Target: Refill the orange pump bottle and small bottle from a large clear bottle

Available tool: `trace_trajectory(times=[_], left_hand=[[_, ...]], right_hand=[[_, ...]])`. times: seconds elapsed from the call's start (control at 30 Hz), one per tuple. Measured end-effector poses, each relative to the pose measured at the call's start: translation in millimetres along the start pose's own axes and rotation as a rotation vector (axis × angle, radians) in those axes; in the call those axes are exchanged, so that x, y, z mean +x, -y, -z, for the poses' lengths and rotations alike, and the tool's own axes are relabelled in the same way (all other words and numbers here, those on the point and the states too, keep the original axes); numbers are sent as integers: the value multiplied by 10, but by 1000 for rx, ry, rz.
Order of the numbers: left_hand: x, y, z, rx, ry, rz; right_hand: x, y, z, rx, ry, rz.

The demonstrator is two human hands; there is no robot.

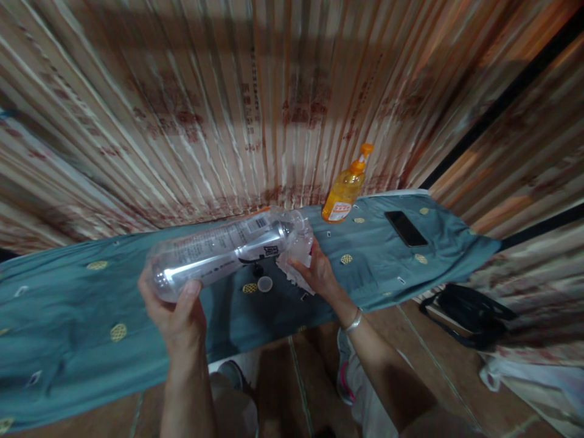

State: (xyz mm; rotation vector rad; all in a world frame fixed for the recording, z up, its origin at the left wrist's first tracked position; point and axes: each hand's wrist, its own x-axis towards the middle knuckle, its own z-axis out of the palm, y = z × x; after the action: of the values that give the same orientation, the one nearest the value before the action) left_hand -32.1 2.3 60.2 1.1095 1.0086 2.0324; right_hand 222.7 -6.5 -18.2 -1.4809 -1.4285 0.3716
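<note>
I see a clear plastic bottle (223, 252) held on its side above the cloth-covered table (68, 316), just left of the middle. It looks empty; I can make out no liquid in it. Its wall is smooth and see-through, long and round, with a printed label and a barcode towards the right end. My left hand (176, 310) grips its base from below, thumb up against the plastic. My right hand (317, 274) is closed on a crumpled white cloth or tissue (298, 258) pressed to the bottle's neck end. A small round cap (264, 283) lies on the table beneath, apart from the bottle.

At the far edge stands an orange pump bottle (344, 191), about two thirds full of amber liquid. A flat dark phone (405, 228) lies to its right. The table cover is teal fabric with yellow woven patches. The wall behind is ribbed and striped.
</note>
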Motion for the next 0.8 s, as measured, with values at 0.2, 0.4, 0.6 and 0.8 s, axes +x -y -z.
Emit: trace_trajectory(times=[0.2,0.4,0.6,0.8], left_hand=[[-8,-19,-23,-7,-18,-1],[-15,-23,-21,35,-2,-15],[-5,-3,7,-48,-27,0],[-19,2,13,67,25,-26]], right_hand=[[7,13,4,6,17,-35],[7,49,24,11,24,-27],[16,62,34,-5,28,-30],[11,60,19,9,27,-49]])
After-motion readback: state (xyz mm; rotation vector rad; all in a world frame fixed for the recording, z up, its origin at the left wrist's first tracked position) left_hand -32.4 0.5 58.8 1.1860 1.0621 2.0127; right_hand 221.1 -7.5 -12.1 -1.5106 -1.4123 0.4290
